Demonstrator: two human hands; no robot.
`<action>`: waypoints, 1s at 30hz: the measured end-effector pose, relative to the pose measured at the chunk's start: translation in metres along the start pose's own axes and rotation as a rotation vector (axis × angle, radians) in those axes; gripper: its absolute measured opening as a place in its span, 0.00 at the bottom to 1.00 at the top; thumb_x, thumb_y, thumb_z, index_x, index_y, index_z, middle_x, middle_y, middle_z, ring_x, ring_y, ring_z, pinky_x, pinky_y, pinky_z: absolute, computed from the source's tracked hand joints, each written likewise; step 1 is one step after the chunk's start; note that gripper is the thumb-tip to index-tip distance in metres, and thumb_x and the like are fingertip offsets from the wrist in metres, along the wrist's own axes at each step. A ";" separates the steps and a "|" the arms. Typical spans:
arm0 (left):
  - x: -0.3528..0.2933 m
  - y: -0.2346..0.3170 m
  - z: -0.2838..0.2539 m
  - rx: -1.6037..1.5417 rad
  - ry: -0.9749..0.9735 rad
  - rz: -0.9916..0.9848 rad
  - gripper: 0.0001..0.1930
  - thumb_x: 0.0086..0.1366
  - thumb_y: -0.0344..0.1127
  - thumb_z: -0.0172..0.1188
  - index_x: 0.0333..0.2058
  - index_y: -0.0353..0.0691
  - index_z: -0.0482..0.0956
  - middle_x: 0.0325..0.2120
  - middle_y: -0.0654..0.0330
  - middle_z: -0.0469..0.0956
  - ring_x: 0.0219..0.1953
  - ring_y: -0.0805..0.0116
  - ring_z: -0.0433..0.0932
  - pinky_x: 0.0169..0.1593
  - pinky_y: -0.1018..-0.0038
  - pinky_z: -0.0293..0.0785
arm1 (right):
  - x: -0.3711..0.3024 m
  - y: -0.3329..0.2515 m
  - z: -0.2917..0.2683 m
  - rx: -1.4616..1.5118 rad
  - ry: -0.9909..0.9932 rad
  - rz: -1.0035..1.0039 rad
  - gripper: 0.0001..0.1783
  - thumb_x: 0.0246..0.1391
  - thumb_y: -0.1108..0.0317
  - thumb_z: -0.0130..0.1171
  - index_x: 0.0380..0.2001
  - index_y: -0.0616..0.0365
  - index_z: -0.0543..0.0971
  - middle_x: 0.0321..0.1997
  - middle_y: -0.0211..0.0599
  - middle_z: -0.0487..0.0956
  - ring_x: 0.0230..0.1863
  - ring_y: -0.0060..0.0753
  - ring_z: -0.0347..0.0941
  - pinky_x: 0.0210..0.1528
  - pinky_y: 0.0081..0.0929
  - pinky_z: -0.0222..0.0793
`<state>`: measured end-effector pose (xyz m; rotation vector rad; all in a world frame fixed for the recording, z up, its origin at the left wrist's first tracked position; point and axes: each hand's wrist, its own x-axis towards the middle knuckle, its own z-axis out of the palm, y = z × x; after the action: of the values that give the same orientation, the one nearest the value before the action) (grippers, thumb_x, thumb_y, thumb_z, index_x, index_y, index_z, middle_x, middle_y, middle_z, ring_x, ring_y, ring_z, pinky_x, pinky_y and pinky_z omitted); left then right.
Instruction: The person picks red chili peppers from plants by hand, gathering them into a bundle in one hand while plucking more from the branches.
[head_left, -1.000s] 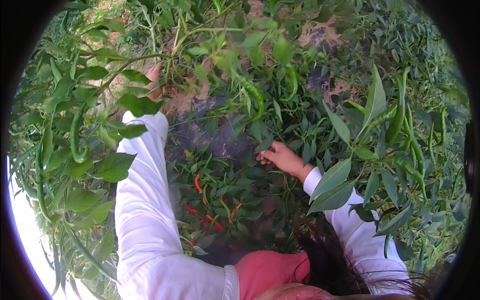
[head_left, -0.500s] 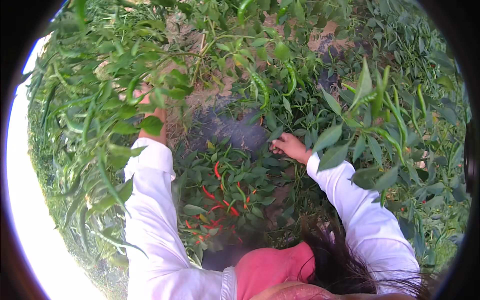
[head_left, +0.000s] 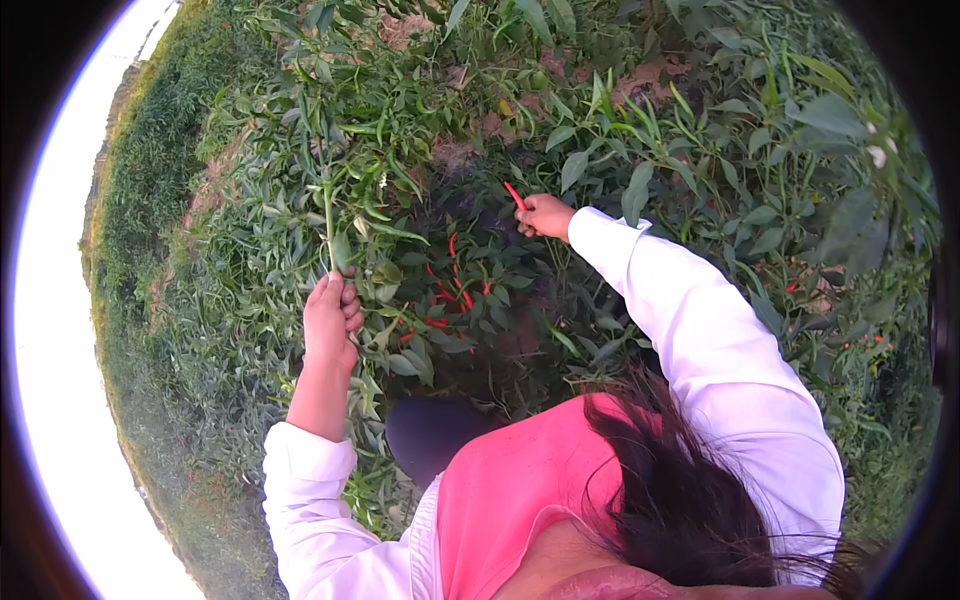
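My left hand (head_left: 333, 320) is closed round a green chili plant branch (head_left: 329, 222), which rises from the fist with leaves and green chilies on it. Over to the right, my right hand (head_left: 546, 218) pinches a slim red chili pepper (head_left: 514, 195) that sticks out past the fingertips. Between the two hands, lower down, several red chilies (head_left: 465, 297) hang among dark leaves. A long green chili (head_left: 398, 233) hangs just right of the branch.
Dense chili plants surround me, with leafy stems (head_left: 640, 190) close by my right forearm. Patches of bare soil (head_left: 655, 78) show at the far side. A dark-clad knee (head_left: 425, 435) is below the red chilies, and more field stretches off to the left.
A red chili now shows in my right hand, where none was visible before. My left hand has come out from behind leaves and grips a branch. The whole view has shifted.
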<state>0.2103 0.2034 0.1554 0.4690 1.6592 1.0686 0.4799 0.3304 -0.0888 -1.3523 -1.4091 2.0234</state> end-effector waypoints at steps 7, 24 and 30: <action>-0.153 -0.019 -0.028 0.449 -0.177 -0.071 0.13 0.67 0.39 0.41 0.40 0.37 0.69 0.17 0.72 0.58 0.14 0.86 0.49 0.15 0.88 0.46 | -0.111 -0.066 -0.018 0.369 0.459 -0.512 0.11 0.54 0.67 0.49 0.36 0.63 0.72 0.31 0.34 0.75 0.29 0.23 0.70 0.33 0.20 0.65; 0.016 -0.033 0.288 0.704 -0.572 0.688 0.18 0.63 0.44 0.49 0.45 0.36 0.69 0.27 0.58 0.72 0.28 0.68 0.70 0.31 0.74 0.65 | -0.283 -0.060 -0.194 0.168 0.929 -0.593 0.14 0.56 0.64 0.50 0.41 0.61 0.72 0.38 0.32 0.75 0.38 0.22 0.68 0.45 0.22 0.60; 0.025 -0.095 0.257 0.984 -0.339 0.774 0.33 0.57 0.45 0.56 0.57 0.36 0.56 0.54 0.42 0.57 0.55 0.49 0.62 0.55 0.64 0.61 | -0.274 -0.071 -0.170 0.025 0.624 -0.494 0.16 0.55 0.65 0.52 0.43 0.64 0.74 0.37 0.35 0.77 0.37 0.23 0.72 0.39 0.22 0.65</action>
<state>0.4540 0.2786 0.0520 1.9297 1.6205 0.5293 0.7415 0.2633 0.1017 -1.2997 -1.2486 1.1643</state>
